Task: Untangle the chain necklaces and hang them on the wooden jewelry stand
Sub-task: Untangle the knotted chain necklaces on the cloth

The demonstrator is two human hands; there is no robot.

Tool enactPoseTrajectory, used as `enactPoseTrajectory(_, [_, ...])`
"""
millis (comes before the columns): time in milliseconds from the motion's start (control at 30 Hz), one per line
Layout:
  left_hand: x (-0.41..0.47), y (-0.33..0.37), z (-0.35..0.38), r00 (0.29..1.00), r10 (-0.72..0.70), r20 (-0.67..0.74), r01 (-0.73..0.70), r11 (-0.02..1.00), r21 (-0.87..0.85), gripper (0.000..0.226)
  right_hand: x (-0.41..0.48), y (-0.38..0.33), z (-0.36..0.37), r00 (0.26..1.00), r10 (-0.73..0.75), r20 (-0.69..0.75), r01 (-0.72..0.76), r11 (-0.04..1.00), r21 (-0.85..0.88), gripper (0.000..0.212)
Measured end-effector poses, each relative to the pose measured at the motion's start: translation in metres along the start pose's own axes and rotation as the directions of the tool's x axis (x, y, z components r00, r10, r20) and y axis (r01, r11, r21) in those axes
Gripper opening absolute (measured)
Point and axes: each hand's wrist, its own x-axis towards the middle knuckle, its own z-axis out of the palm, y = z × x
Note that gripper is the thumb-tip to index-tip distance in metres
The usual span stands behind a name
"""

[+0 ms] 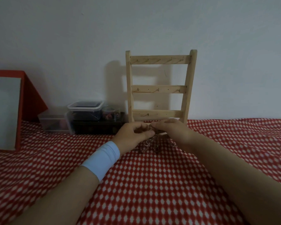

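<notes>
Grey-white wall [55, 38] across the whole upper half, dimly lit. Below it, red cloth [152, 184] with a white dot pattern over the surface, from 9 through 6 to 3 o'clock, rumpled toward 3 o'clock. At far 9 o'clock, red box [31, 95] with a pale panel on its front, set on the cloth.

At 12 o'clock from the hands, wooden stand [159, 89], upright against the wall: 2 pale posts, 3 flat rails, a row of small hooks on each rail, shadow on the wall at its 9 o'clock. Just beside its foot at 9 o'clock, clear lidded tubs [85, 105] over a dark box [97, 127], contents too blurred to tell.

2 bare forearms in from 7 and 5 o'clock, white band [102, 158] round the left wrist. Close together just in front of the bottom rail, left hand [130, 135] and right hand [170, 129], fingers of both curled in, pinching the top of the chains [150, 143].

Chains a small tangled clump of fine coppery links, upper part lifted between the fingertips, lower loops trailing on the cloth at 6 o'clock of the hands. Separate strands impossible to count in the blur.
</notes>
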Motion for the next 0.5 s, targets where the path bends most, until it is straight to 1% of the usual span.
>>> enactPoseTrajectory(33, [0.001,0.0,0.0,0.999,0.03,-0.034,-0.029,0.999,0.02,0.003,-0.001,-0.002,0.0,1.0,-0.006,-0.013,0.005,0.999,-0.054,0.03])
enactPoseTrajectory(100, [0.002,-0.002,-0.003,0.996,0.052,-0.078,-0.052,0.999,0.009,0.011,-0.002,-0.005,0.0,0.998,-0.018,-0.058,0.009,0.989,-0.147,0.034])
enactPoseTrajectory(167, [0.003,-0.003,-0.009,0.995,0.056,-0.085,-0.053,0.998,0.043,0.012,-0.003,-0.006,0.0,0.995,-0.028,-0.099,0.007,0.978,-0.207,0.034])
enactPoseTrajectory(233, [0.005,-0.003,-0.011,0.994,0.032,-0.102,-0.025,0.997,0.068,0.014,-0.004,-0.007,-0.002,0.992,-0.055,-0.112,0.023,0.964,-0.263,0.038])
enactPoseTrajectory(300, [0.006,-0.003,-0.012,0.993,-0.036,-0.11,0.033,0.999,-0.029,0.021,-0.005,-0.008,-0.004,0.994,-0.106,-0.036,0.094,0.966,-0.24,0.047])
enactPoseTrajectory(367, [0.006,-0.003,-0.011,0.995,-0.091,-0.051,0.079,0.974,-0.211,0.025,-0.007,-0.009,-0.008,0.985,-0.138,0.104,0.156,0.971,-0.183,0.052])
enactPoseTrajectory(433, [0.006,-0.001,-0.013,0.993,-0.115,0.015,0.112,0.915,-0.388,0.029,-0.01,-0.014,-0.013,0.964,-0.086,0.253,0.131,0.977,-0.166,0.05])
enactPoseTrajectory(467, [0.005,0.0,-0.014,0.992,-0.119,0.035,0.122,0.893,-0.433,0.029,-0.01,-0.016,-0.015,0.948,-0.05,0.314,0.102,0.983,-0.151,0.046])
enactPoseTrajectory(500, [0.005,0.0,-0.015,0.993,-0.115,0.04,0.121,0.891,-0.438,0.028,-0.011,-0.017,-0.017,0.936,-0.03,0.352,0.084,0.986,-0.141,0.041])
